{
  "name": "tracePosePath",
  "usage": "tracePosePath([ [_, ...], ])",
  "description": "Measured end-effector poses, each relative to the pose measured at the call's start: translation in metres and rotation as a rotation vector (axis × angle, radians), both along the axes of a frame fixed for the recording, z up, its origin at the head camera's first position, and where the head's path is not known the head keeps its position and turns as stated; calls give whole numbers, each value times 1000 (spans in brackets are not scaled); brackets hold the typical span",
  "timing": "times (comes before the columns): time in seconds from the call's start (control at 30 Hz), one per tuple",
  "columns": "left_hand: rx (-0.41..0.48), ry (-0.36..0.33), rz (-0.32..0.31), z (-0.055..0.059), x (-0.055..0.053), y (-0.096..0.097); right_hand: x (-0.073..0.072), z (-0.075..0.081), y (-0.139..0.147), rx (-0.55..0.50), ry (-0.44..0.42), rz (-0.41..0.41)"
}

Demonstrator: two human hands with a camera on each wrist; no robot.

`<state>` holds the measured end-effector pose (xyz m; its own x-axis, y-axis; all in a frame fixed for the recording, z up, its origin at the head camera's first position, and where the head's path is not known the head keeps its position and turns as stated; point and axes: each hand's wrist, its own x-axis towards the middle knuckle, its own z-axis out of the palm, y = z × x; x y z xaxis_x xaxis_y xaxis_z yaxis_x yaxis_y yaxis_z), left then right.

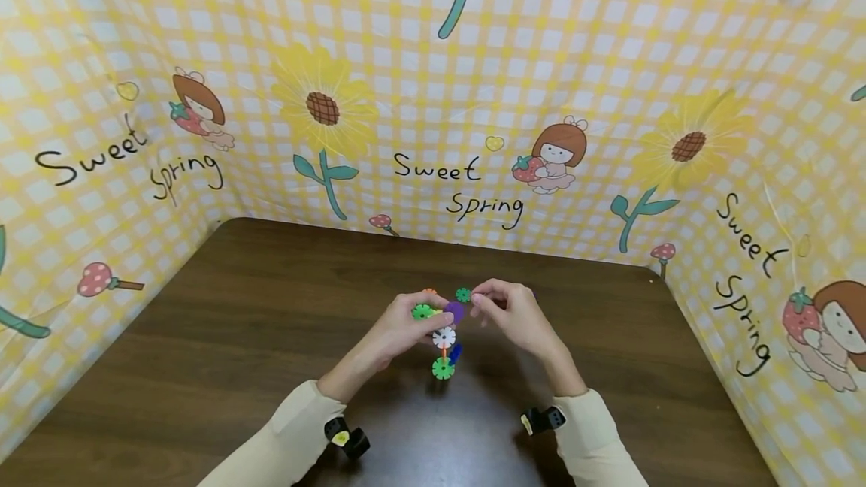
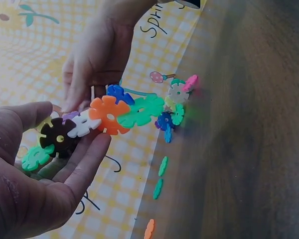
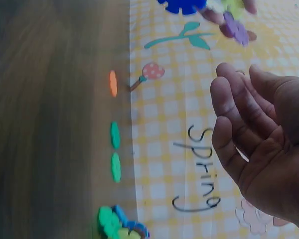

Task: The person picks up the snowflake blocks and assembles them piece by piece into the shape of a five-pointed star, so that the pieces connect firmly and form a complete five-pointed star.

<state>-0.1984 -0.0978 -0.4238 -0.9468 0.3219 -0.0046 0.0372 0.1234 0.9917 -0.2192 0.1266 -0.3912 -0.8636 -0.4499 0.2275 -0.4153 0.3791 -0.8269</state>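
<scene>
My left hand [image 1: 406, 325] grips a chain of joined, notched plastic flower discs. In the head view a purple disc [image 1: 454, 312] is by the left thumb, with a white disc [image 1: 443, 337] and a bright green disc [image 1: 443, 368] below it. The left wrist view shows a dark brown disc [image 2: 58, 137], an orange disc [image 2: 109, 114] and a large green disc [image 2: 142, 110] in the same chain. Just right of the purple disc is my right hand [image 1: 517, 314]; its fingers are loosely bent, with no disc visible between them in the right wrist view.
On the dark wooden table [image 1: 325, 269], two loose green discs [image 3: 115, 135] and an orange disc [image 3: 113, 83] lie in a row. A cluster of joined discs [image 2: 178, 93] lies farther along. Patterned cloth [image 1: 433, 96] rises behind and at both sides.
</scene>
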Motion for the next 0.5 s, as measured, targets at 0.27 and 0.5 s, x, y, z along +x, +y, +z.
tracePosePath([
  [0.27,57,-15,8,-3,-1,-1,-22,-37,32,107,40,-169],
  [0.5,72,-20,19,-5,-2,-2,-21,-51,56,334,54,-308],
])
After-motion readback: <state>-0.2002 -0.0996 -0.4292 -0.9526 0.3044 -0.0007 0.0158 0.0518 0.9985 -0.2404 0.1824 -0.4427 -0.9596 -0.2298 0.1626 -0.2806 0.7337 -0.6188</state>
